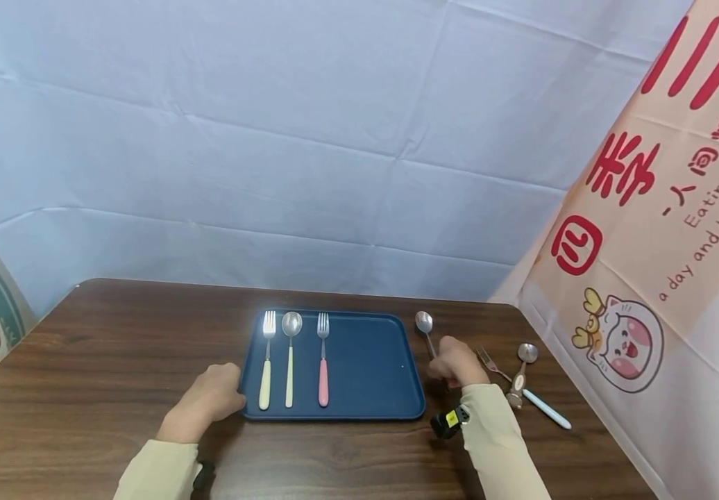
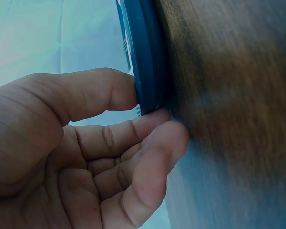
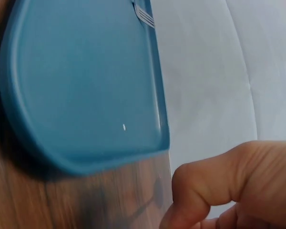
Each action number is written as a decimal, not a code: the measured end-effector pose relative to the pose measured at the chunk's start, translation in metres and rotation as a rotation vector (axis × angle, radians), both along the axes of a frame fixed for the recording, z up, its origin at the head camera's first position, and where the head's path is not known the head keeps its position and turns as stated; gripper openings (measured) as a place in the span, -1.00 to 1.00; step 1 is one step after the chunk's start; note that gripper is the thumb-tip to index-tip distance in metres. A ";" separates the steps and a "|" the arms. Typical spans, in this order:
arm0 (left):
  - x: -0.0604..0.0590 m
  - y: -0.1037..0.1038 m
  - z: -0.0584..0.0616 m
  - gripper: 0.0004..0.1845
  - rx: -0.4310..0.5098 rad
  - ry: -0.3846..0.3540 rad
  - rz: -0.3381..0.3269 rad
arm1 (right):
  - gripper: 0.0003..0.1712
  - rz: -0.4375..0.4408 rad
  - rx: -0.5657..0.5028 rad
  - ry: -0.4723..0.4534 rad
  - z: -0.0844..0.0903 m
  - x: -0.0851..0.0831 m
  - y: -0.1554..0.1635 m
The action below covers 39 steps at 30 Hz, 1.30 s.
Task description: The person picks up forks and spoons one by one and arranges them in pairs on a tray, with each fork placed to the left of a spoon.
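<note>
A dark blue tray [image 1: 366,361] lies on the brown table. On its left half lie a cream-handled fork [image 1: 266,375], a cream-handled spoon [image 1: 289,361] and a pink-handled fork [image 1: 323,371], side by side. My left hand [image 1: 209,399] pinches the tray's front left rim [image 2: 150,71], with the thumb [image 2: 86,93] on top and the fingers at the edge. Just right of the tray, my right hand [image 1: 456,364] is curled round the handle of a metal spoon [image 1: 425,323], whose bowl points away from me. The right wrist view shows the tray [image 3: 81,86] and a bent finger [image 3: 214,181].
Right of my right hand lie a fork [image 1: 489,362], a spoon [image 1: 525,357] and a pale blue handle [image 1: 547,410]. A printed banner [image 1: 659,229] hangs close along the table's right edge, and a pale cloth backdrop [image 1: 309,139] stands behind.
</note>
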<state>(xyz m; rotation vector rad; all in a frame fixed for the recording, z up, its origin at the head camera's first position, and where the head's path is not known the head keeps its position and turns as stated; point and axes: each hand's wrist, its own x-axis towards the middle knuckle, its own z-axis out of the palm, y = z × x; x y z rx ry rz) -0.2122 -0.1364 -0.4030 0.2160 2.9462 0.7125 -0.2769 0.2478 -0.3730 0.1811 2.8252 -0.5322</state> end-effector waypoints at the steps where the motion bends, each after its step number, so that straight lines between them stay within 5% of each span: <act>1: 0.000 0.000 0.000 -0.91 0.000 0.000 -0.001 | -0.95 0.000 -0.002 -0.002 0.000 0.000 -0.002; 39: -0.002 0.000 -0.001 -0.90 0.003 0.005 0.000 | -0.92 0.132 0.014 0.018 -0.006 0.011 -0.080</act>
